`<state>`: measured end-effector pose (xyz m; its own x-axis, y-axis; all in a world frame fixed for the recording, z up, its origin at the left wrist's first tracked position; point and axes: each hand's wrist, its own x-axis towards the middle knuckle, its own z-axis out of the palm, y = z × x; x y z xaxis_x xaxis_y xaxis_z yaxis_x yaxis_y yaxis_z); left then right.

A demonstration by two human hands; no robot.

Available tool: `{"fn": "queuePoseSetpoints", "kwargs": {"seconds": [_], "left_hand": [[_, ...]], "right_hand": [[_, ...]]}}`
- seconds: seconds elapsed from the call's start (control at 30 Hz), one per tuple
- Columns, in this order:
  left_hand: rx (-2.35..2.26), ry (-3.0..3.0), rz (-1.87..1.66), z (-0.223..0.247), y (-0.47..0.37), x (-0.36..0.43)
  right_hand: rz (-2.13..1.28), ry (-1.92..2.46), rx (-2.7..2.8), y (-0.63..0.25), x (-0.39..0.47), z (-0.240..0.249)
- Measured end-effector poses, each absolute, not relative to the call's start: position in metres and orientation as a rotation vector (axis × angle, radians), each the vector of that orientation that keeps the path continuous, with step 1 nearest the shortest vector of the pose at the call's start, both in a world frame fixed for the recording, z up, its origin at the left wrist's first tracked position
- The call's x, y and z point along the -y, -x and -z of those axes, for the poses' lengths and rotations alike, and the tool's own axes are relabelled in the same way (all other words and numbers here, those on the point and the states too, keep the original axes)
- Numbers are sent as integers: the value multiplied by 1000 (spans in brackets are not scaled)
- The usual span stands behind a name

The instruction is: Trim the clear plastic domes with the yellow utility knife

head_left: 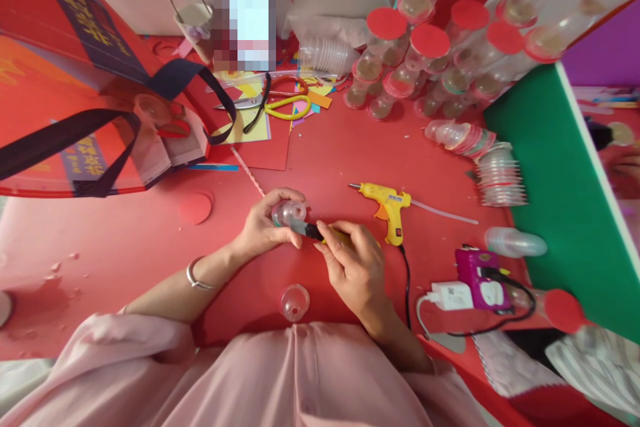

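Wrapped around a small clear plastic cup (283, 212), my left hand (257, 230) tilts it so its rounded end with a hole faces right. My right hand (357, 267) grips a yellow and black utility knife (314, 232). Its blade lies against the cup near my left thumb; whether it cuts in, I cannot tell. Between my hands and my body, another clear plastic cup (294, 302) rests on the red table (320, 167). A yellow glue gun (390, 207) with a glue stick in its back lies beyond my right hand.
Scissors (287, 107) lie on coloured paper at the back. Plastic bottles with red lids (429, 40) crowd the back right, near stacked clear cups (500, 175). A purple power adapter (483, 280) with cords sits at right, by a green panel (575, 193). Red bags (55, 113) stand left.
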<state>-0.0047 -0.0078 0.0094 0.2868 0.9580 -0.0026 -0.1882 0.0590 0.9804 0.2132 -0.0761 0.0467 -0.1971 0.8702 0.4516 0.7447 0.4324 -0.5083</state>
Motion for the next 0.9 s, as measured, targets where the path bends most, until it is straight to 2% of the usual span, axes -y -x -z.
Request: {"fn": "queuePoseSetpoints", "kwargs": {"seconds": [0.6, 0.9], "left_hand": [[-839, -1280, -953, -14, 9, 7], [-874, -1179, -1034, -12, 5, 7]], "right_hand": [[-148, 1367, 1998, -215, 75, -48], [-265, 1351, 1990, -215, 77, -47]]}}
